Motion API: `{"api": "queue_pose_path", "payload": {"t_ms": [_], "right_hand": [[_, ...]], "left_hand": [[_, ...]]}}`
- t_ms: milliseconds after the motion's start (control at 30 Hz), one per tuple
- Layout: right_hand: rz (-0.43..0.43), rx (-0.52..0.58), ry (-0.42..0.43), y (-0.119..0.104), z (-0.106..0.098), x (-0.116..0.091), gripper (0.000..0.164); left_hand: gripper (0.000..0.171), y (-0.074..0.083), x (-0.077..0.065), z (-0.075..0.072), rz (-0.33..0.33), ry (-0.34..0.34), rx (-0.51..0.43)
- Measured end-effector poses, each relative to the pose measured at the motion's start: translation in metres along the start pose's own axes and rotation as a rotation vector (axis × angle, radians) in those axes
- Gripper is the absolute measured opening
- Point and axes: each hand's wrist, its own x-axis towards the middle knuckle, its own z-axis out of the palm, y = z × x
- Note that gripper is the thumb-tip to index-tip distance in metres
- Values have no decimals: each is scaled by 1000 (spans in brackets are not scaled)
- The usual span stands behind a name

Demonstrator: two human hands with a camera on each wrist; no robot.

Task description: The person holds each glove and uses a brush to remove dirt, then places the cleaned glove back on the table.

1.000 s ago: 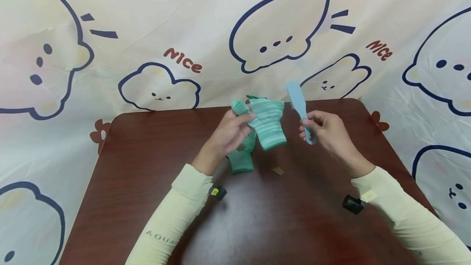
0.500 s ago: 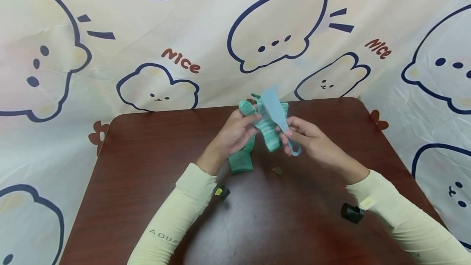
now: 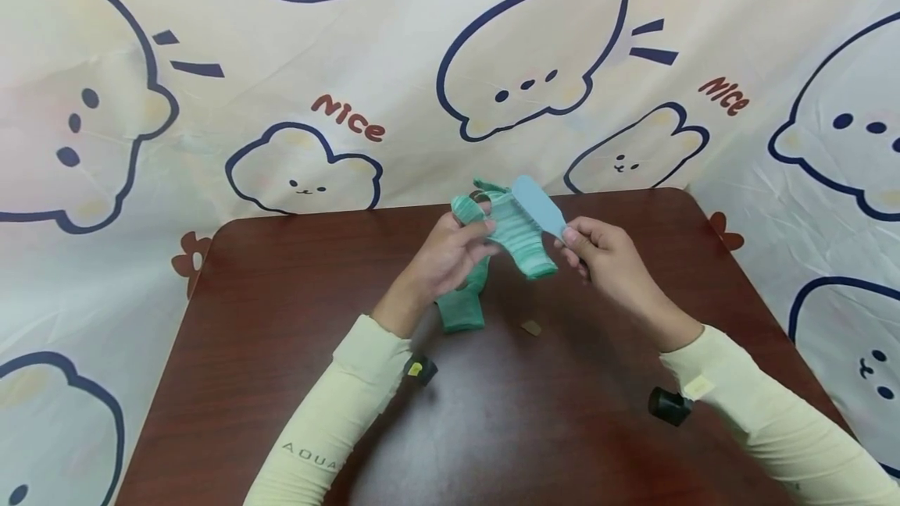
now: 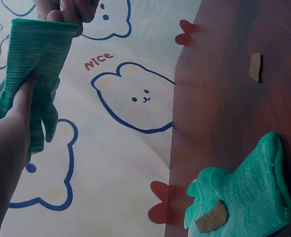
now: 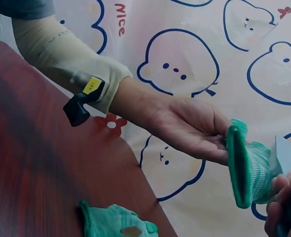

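Note:
In the head view my left hand grips a green striped knit glove above the far part of the table, thumb on top, cuff hanging toward the right. My right hand holds a light blue brush by its handle. The flat back of the brush faces up, and its head lies over the glove's right side. A second green glove rests on the table below, partly hidden by my left hand in the head view. On that glove lies a brown flat scrap.
Another small brown scrap lies on the dark wood table, nearer to me than the gloves. Behind the table's far edge hangs a pale cloth with cartoon drawings. A black camera sits at my right wrist.
My right hand has brought the brush leftward from beside the glove onto it, then shifted it slightly right and tilted it flatter. The held glove's cuff has swung about; my left hand keeps its grip.

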Motion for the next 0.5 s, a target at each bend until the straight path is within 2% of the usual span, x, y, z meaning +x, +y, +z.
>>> {"api": "queue_pose_path", "payload": {"t_ms": [133, 300, 400, 500], "right_hand": [[-9, 15, 40, 6, -3, 2, 34], [-22, 60, 89, 14, -13, 5, 36], [-51, 105, 75, 18, -17, 3, 35], [-103, 107, 32, 16, -11, -1, 34]], "left_hand": [[52, -4, 1, 0, -6, 7, -6], [36, -6, 1, -1, 16, 36, 0], [33, -6, 1, -2, 23, 44, 2], [37, -8, 3, -2, 19, 38, 1]]}}
